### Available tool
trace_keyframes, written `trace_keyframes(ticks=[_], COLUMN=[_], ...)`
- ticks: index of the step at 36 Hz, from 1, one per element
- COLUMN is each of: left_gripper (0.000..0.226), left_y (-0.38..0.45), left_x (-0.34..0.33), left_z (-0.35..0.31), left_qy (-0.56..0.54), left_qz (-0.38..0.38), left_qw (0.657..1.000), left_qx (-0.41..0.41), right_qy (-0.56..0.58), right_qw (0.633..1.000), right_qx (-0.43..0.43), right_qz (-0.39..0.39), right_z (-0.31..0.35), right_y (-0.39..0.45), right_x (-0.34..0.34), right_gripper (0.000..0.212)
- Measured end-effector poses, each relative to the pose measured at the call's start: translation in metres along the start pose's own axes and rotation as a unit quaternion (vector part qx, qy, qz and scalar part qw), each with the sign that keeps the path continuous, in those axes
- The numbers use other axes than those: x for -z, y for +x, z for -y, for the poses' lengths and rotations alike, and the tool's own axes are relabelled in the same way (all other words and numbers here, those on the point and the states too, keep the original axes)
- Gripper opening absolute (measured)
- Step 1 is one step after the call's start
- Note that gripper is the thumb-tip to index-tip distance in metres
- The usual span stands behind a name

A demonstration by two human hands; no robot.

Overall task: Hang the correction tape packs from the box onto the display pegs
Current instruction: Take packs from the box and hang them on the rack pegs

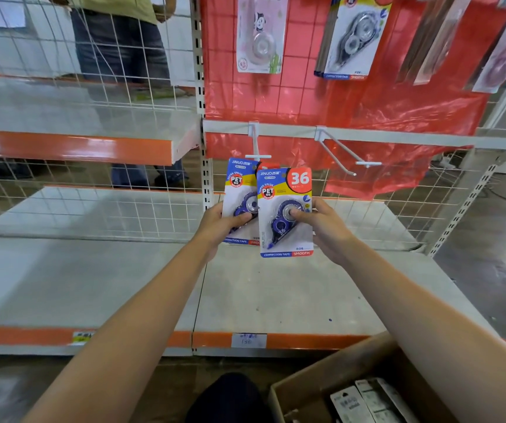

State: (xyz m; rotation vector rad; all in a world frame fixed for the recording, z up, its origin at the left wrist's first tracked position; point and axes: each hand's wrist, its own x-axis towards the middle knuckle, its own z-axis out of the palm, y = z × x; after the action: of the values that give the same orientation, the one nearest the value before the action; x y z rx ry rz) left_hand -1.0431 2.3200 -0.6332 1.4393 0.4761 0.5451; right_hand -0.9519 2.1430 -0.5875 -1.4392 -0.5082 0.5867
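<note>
My right hand grips a correction tape pack with a red "36" label, thumb across its blister. My left hand holds a second, matching pack just behind and to the left of it. Both packs are upright, right below an empty white peg on the crossbar. Another empty peg juts out to the right. A cardboard box at the bottom right holds several more packs lying face down.
Other tape packs hang on the red-backed upper grid. Grey shelves with orange edges lie below and to the left. A person in jeans stands behind the wire mesh at upper left. My knee is at the bottom.
</note>
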Motion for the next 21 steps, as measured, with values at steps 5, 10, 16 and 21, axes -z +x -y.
trace_keyframes(ticks=[5,10,16,21], left_gripper=[0.033,0.034,0.029,0.026], left_y=[0.0,0.003,0.004,0.014], left_x=[-0.002,-0.008,-0.008,-0.013], left_z=[0.004,0.0,0.005,-0.002], left_qy=[0.004,0.005,-0.003,0.009], left_qz=[-0.008,-0.005,-0.018,-0.025], left_qw=[1.0,1.0,1.0,0.999], left_qx=[0.007,0.001,0.015,0.022], right_qy=[-0.003,0.002,-0.011,0.005], right_qw=[1.0,1.0,1.0,1.0], right_qx=[-0.003,0.0,-0.008,0.001], right_qz=[0.003,0.002,-0.004,-0.003], right_z=[-0.003,-0.003,-0.003,-0.003], right_y=[0.0,0.001,0.001,0.002], right_x=[-0.003,-0.005,-0.002,-0.002], right_gripper=[0.015,0.014,0.02,0.015])
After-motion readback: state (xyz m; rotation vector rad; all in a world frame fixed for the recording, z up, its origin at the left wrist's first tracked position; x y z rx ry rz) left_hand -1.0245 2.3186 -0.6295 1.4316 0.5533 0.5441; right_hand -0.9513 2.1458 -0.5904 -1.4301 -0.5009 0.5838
